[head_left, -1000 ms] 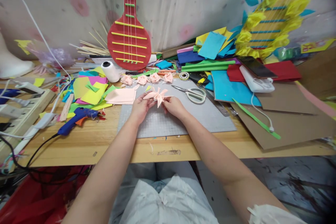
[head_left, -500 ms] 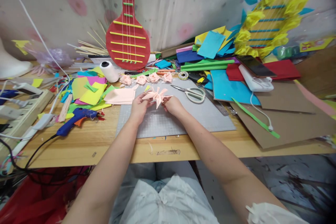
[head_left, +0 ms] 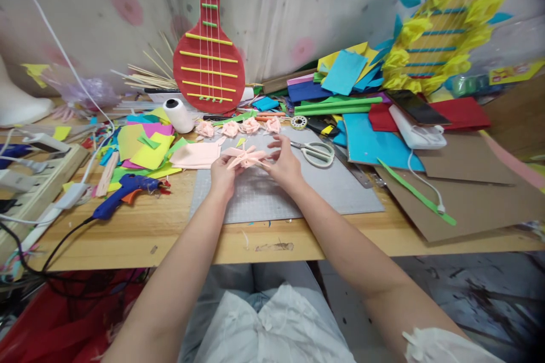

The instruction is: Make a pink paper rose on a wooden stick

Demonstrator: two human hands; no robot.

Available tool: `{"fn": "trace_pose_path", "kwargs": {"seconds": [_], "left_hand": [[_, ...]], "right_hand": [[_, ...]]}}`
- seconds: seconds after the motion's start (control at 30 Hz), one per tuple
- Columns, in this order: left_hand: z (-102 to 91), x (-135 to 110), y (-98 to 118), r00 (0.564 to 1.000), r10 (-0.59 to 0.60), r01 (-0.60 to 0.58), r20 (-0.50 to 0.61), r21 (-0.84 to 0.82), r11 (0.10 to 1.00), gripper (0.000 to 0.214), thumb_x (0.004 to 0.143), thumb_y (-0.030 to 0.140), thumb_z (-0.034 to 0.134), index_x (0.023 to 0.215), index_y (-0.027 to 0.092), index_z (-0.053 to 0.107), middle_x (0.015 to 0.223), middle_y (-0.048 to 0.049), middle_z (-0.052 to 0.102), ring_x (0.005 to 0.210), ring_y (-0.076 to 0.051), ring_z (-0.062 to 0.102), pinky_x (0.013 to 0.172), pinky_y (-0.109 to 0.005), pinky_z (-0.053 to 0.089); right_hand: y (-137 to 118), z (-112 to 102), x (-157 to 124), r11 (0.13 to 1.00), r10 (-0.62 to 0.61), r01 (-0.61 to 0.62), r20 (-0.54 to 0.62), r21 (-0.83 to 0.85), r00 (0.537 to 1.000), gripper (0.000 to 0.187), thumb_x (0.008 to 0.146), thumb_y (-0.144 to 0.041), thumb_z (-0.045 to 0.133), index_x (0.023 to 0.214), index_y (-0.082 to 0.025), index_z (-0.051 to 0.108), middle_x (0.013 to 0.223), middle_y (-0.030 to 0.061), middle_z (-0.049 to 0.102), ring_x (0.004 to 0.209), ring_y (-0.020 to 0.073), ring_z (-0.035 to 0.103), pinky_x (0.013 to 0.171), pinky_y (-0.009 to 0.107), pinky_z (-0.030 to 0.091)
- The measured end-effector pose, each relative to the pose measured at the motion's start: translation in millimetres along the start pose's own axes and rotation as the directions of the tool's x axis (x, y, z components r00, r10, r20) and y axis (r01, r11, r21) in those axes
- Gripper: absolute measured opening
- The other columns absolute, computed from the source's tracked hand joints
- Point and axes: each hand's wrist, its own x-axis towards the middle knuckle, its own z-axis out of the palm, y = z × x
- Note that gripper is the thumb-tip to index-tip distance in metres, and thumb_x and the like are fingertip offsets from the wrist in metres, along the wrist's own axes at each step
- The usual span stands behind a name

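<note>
In the head view, the left hand (head_left: 222, 181) is closed on the near left side of a pale pink paper flower (head_left: 247, 157), its fingertips partly hidden by the petals. The right hand (head_left: 288, 169) is held more loosely: its fingers are spread and curved, the forefinger raised well apart from the thumb. The thumb comes up to the flower's right-hand petals; whether it presses on them or a hidden finger backs it, I cannot tell.

The flower is between the two hands, held above a grey cutting mat (head_left: 272, 198) on the wooden desk (head_left: 170, 247), with its strip-like petals fanned outward. Just beyond it, along the mat's far edge, four small pink paper blooms (head_left: 230, 129) sit in a row. A pair of scissors (head_left: 320, 155) lies on the mat just beside the right hand, handles away from it. Near the left hand are flat pale pink sheets (head_left: 196, 156), with a white thread spool (head_left: 179, 117) tilted behind them. A blue glue gun (head_left: 123, 195) lies farther left, apart from both hands.
</note>
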Motion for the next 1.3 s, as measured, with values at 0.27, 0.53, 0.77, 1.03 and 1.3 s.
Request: {"fn": "trace_pose_path", "kwargs": {"seconds": [0.27, 0.53, 0.77, 1.03, 1.3], "left_hand": [[2.9, -1.6, 4.2, 0.996, -0.086, 0.086, -0.007, 0.027, 0.996, 0.016, 0.059, 0.021, 0.063, 0.071, 0.012, 0.061, 0.067, -0.0037, 0.065, 0.062, -0.014, 0.062, 0.057, -0.025, 0.049], [2.4, -5.6, 9.3, 0.99, -0.134, 0.13, 0.052, 0.071, 0.989, 0.019, 0.057, 0.024, 0.066, 0.071, 0.012, 0.06, 0.069, -0.0062, 0.066, 0.061, -0.016, 0.064, 0.057, -0.026, 0.051], [9.0, -4.9, 9.9, 0.991, -0.126, 0.129, -0.037, 0.108, 0.986, 0.017, 0.058, 0.02, 0.065, 0.069, 0.012, 0.057, 0.068, -0.0053, 0.064, 0.063, -0.017, 0.064, 0.048, -0.022, 0.046], [6.8, -3.2, 7.0, 0.993, -0.12, 0.12, -0.009, 0.133, 0.984, 0.016, 0.056, 0.022, 0.065, 0.067, 0.011, 0.059, 0.072, -0.0072, 0.066, 0.064, -0.017, 0.064, 0.042, -0.018, 0.042], [8.0, -6.6, 9.4, 0.99, -0.139, 0.141, -0.035, 0.096, 0.985, 0.019, 0.057, 0.021, 0.067, 0.07, 0.012, 0.056, 0.071, -0.0062, 0.066, 0.062, -0.017, 0.064, 0.041, -0.018, 0.041]], "right_hand": [[-11.6, -0.1, -1.3, 0.947, -0.322, 0.322, -0.079, -0.015, 0.943, 0.014, 0.08, -0.032, 0.047, 0.083, -0.02, 0.054, 0.096, 0.0073, 0.054, 0.094, 0.0186, 0.049, 0.083, 0.032, 0.039], [4.9, 6.1, 8.6, 0.964, -0.078, 0.107, -0.124, 0.242, 0.989, 0.015, 0.079, -0.033, 0.048, 0.081, -0.019, 0.051, 0.085, 0.0034, 0.053, 0.083, 0.0138, 0.052, 0.076, 0.026, 0.042], [-6.4, 2.5, 3.6, 0.972, -0.18, 0.184, -0.038, 0.147, 0.983, 0.017, 0.076, -0.034, 0.052, 0.081, -0.019, 0.053, 0.083, 0.0024, 0.056, 0.082, 0.0145, 0.05, 0.075, 0.026, 0.039], [-7.6, 1.7, 3.1, 0.978, -0.147, 0.146, -0.004, 0.147, 0.989, 0.019, 0.077, -0.036, 0.048, 0.082, -0.018, 0.055, 0.083, 0.0024, 0.057, 0.082, 0.0147, 0.05, 0.075, 0.026, 0.039], [-4.6, 2.8, 3.2, 0.973, -0.172, 0.173, -0.02, 0.15, 0.985, 0.019, 0.076, -0.036, 0.049, 0.082, -0.018, 0.054, 0.081, 0.0019, 0.056, 0.078, 0.0136, 0.05, 0.073, 0.025, 0.039]]}}
